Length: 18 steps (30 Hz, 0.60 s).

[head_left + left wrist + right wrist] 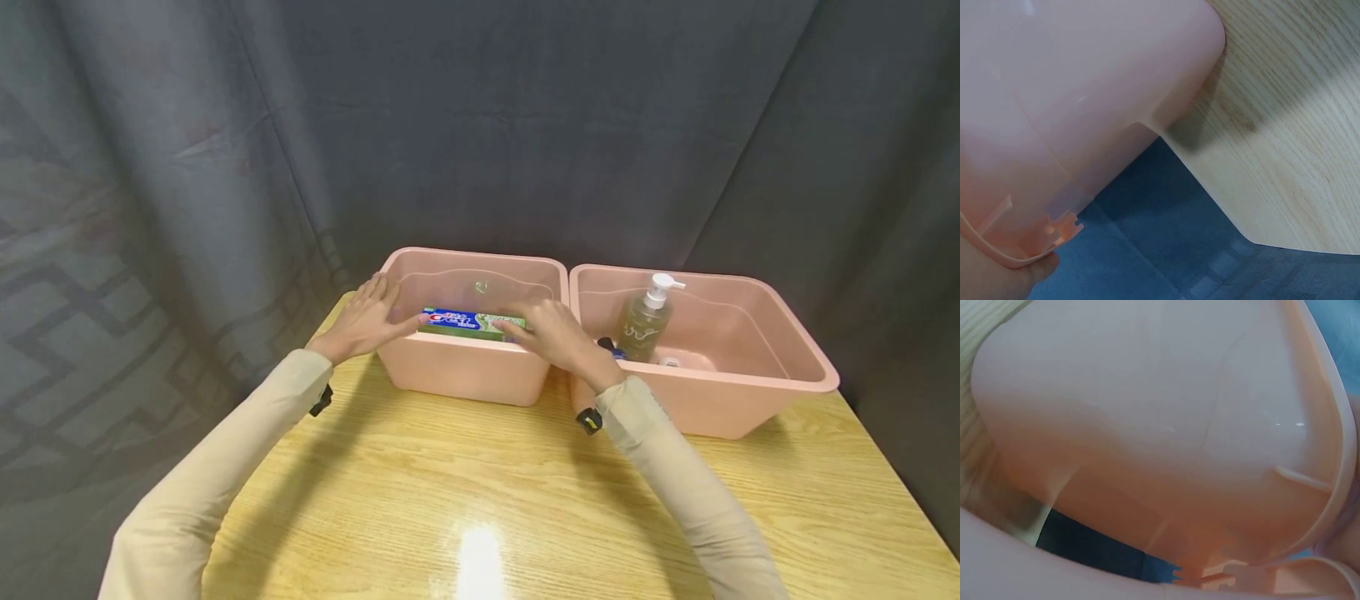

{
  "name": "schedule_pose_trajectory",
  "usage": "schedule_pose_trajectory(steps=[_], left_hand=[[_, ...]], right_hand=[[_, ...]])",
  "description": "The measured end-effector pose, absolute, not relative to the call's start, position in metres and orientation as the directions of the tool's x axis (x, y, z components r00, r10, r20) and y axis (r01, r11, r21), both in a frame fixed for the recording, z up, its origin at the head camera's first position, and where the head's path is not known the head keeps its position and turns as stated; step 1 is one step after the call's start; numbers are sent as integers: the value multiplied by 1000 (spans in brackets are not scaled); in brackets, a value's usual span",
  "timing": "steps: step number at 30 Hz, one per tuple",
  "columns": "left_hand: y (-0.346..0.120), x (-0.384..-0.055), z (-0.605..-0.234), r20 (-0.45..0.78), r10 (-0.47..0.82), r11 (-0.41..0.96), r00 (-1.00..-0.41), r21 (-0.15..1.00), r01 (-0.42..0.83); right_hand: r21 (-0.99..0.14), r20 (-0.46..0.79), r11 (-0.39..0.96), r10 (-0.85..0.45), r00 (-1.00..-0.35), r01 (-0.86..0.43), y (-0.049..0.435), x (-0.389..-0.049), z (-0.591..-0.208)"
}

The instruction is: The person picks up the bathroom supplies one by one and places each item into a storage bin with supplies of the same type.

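My left hand (pixel 363 322) rests on the left rim of the left pink bin (pixel 461 371), fingers stretched out and thumb apart along the front edge. In the left wrist view, part of the left hand (pixel 997 278) touches the bin's rim. Over the same bin's right end lies my right hand (pixel 553 335), thumb pointing inward; its other fingertips are partly hidden. Between the hands, inside the bin, is a blue and green toothpaste box (pixel 457 321). Neither hand holds that box. The right wrist view shows the bin's outer wall (pixel 1147 394) and little of the hand.
Close on the right stands a second pink bin (pixel 750 392). Inside it are a pump bottle (pixel 642 327) with a white top, a small dark blue item (pixel 611 347) and a small white item (pixel 670 362). Both bins stand on a wooden table (pixel 450 475), before a grey curtain (pixel 525 125).
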<state>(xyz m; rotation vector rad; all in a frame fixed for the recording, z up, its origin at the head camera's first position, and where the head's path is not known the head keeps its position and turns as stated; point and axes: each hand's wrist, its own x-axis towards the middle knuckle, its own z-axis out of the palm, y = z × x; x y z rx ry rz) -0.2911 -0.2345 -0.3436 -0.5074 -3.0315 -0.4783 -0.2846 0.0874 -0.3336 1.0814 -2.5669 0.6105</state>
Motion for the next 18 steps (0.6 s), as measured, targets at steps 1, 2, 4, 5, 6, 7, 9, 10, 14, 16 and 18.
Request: schedule_pose_trajectory(steps=[1, 2, 4, 5, 6, 7, 9, 10, 14, 16, 18], left_hand=[[-235, -292, -344, 80, 314, 899, -946, 295, 324], [-235, -292, -344, 78, 316, 899, -946, 294, 325], [-236, -292, -344, 75, 317, 898, -945, 298, 325], [-236, -293, -344, 71, 319, 897, -945, 298, 326], [-236, -293, -344, 67, 323, 896, -944, 298, 328], [-237, -292, -344, 65, 324, 896, -944, 299, 329], [-237, -292, -343, 61, 326, 893, -943, 309, 328], [-238, -292, -342, 59, 329, 890, -943, 313, 330], [-240, -291, -339, 63, 336, 877, -940, 342, 337], [-241, -291, -338, 72, 339, 872, -938, 351, 342], [-242, -291, -336, 79, 338, 865, -938, 366, 343]], right_hand=[[-270, 413, 629, -609, -677, -729, 88, -284, -333], [-270, 412, 628, -610, -677, -730, 89, -284, -332], [-272, 411, 623, -614, -674, -733, 91, -283, -331], [-267, 416, 620, -616, -669, -737, 92, -283, -330], [-264, 423, 614, -619, -662, -744, 93, -283, -329], [-262, 432, 606, -622, -653, -751, 94, -282, -328], [-259, 456, 588, -625, -634, -766, 98, -282, -325], [-257, 468, 583, -622, -627, -770, 100, -281, -324], [-273, 500, 575, -600, -624, -772, 111, -278, -319], [-280, 513, 579, -584, -629, -766, 117, -275, -317], [-289, 517, 583, -573, -636, -759, 124, -272, -315]])
